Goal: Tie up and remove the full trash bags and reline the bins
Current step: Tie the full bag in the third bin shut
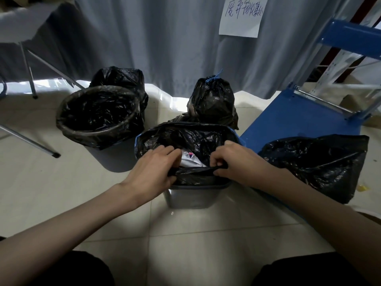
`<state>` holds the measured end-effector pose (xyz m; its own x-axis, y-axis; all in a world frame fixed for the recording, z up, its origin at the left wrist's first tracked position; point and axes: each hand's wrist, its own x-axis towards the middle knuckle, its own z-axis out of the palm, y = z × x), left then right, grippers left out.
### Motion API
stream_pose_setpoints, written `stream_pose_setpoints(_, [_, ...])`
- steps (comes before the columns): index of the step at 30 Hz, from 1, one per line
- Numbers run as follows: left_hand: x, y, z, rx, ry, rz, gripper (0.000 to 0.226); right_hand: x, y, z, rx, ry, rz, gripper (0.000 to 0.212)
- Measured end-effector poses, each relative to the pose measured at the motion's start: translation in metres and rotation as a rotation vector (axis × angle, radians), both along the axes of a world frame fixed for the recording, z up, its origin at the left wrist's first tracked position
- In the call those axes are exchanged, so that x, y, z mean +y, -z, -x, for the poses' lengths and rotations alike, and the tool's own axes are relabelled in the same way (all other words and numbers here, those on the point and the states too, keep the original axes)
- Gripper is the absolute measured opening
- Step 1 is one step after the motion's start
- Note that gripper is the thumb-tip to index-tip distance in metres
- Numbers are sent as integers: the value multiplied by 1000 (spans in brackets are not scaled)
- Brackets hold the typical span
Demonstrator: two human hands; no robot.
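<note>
A grey rectangular bin stands on the floor right in front of me, lined with a black trash bag that holds crumpled white paper. My left hand grips the near edge of the bag at the bin's left side. My right hand pinches the same gathered near edge further right. That edge is pulled off the bin's front rim. A round bin with a black liner stands to the back left. A tied black bag with a blue drawstring sits behind the near bin.
Another black bag stands behind the round bin. A loose black bag lies on a blue flat cart at the right. Folding table legs stand at the left, a grey curtain with a paper sign behind.
</note>
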<state>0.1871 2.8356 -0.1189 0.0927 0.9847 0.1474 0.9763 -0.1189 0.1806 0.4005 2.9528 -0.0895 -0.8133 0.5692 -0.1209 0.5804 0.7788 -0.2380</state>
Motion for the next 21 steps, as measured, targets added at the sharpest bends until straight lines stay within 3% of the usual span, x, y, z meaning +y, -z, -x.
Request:
stream_pose_setpoints(6, [2,-13,25,-35,-35,152,28,13,-8,-8,-73,114,58,18])
stream_pose_setpoints(10, [11,-29,40,-242,76,186,19,20,-12,-12,-60,139,198,21])
stream_pose_setpoints(14, [18,-53,37,-364,47,314,16,17,-21,-14,-10,140,357,35])
stream_pose_setpoints(16, [27,-56,35,-365,39,314,14,20,-21,-16,135,240,326,44])
stream_pose_setpoints(18, [44,-54,33,-307,38,238,6,30,-15,-20,274,374,182,39])
stream_pose_setpoints(21, [76,-48,27,-236,7,141,6,47,4,-28,196,550,29,36])
